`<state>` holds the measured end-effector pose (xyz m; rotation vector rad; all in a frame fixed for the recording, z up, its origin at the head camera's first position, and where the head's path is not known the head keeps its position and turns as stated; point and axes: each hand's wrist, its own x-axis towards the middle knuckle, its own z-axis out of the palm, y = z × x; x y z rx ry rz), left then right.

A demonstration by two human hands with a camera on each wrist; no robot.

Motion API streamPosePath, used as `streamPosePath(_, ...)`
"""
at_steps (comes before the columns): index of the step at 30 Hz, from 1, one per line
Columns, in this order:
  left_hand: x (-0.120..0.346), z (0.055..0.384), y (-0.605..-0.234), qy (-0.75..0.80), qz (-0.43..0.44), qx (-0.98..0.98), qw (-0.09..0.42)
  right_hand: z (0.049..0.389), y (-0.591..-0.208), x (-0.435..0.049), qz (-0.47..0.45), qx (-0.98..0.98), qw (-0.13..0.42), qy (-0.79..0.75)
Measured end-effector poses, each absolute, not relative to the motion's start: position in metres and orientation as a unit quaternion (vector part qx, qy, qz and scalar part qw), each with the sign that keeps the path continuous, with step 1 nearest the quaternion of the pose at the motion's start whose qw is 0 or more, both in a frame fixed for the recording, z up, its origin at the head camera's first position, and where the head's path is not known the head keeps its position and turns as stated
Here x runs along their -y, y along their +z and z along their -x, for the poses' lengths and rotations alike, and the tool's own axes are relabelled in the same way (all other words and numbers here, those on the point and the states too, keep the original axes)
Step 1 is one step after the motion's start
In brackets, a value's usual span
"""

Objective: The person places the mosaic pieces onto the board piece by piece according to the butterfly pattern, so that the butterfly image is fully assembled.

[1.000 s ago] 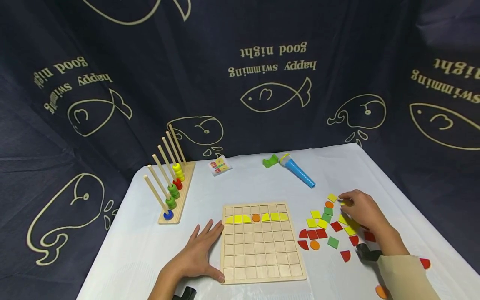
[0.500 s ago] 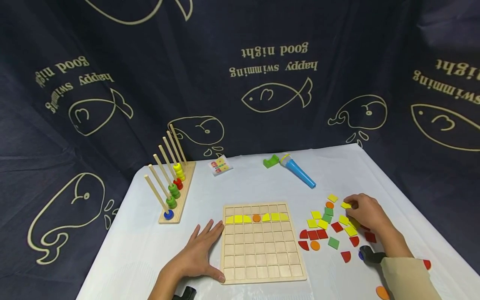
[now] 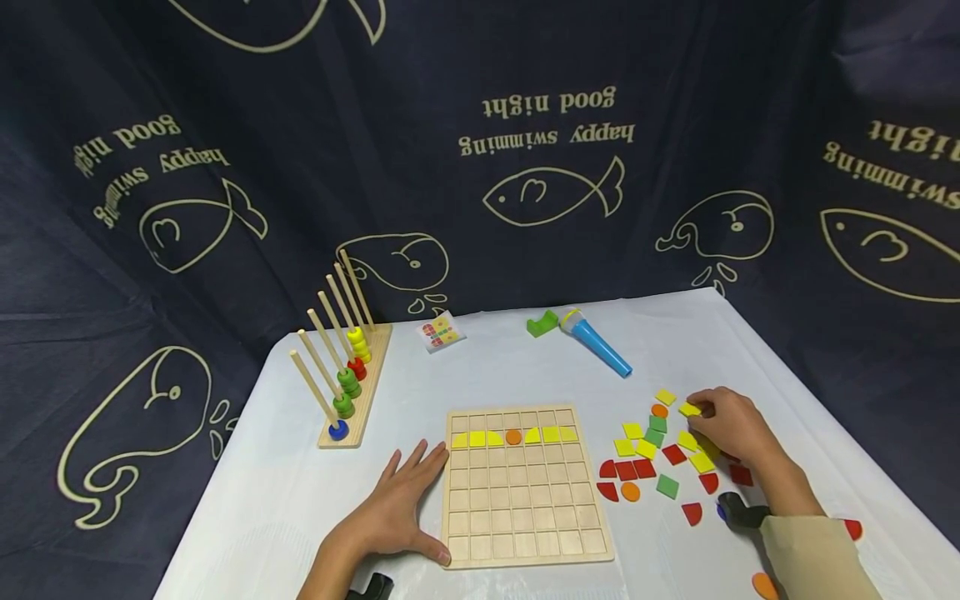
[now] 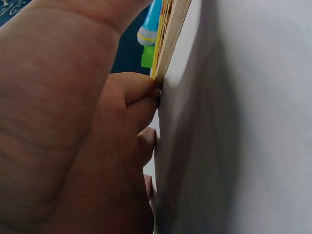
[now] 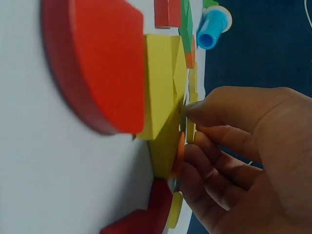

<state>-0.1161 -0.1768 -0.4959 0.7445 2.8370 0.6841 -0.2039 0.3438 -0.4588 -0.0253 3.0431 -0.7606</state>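
Note:
My left hand (image 3: 397,504) lies spread at the left side of a wooden grid board (image 3: 525,500), its thumb at the near left corner and fingertips at the left edge. Yellow pieces and an orange disc (image 3: 513,437) fill the board's second row from the back. To the right, my right hand (image 3: 731,421) pinches a yellow square tile (image 3: 689,409) low over the table; in the right wrist view thumb and fingers (image 5: 214,151) close in around yellow tile (image 5: 191,130). Below the hand lie more yellow tiles (image 3: 702,462), partly covered by it.
Red, green and orange pieces (image 3: 643,468) are scattered right of the board. A peg stacker (image 3: 367,400) with coloured rings stands at the left. Along the back are a pattern card box (image 3: 441,332), a green block (image 3: 542,323) and a blue toy microphone (image 3: 600,346).
My right hand has shifted slightly to the right and nearer, bringing the yellow tile at its fingertips into sight; the tile then moved a little left. The left hand stays put.

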Motion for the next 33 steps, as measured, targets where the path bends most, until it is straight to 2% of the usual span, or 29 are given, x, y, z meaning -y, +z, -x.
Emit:
streamPosePath(24,0.177,0.115,-0.495,0.233,-0.246,-0.939,0.063,0.207,-0.449,-0.284,0.095,-0.97,-0.007,-0.223)
streamPosePath(33,0.177,0.116,-0.495,0.23,-0.245,-0.939,0.065,0.205,-0.446,-0.255,0.144,-0.967,0.011,-0.209)
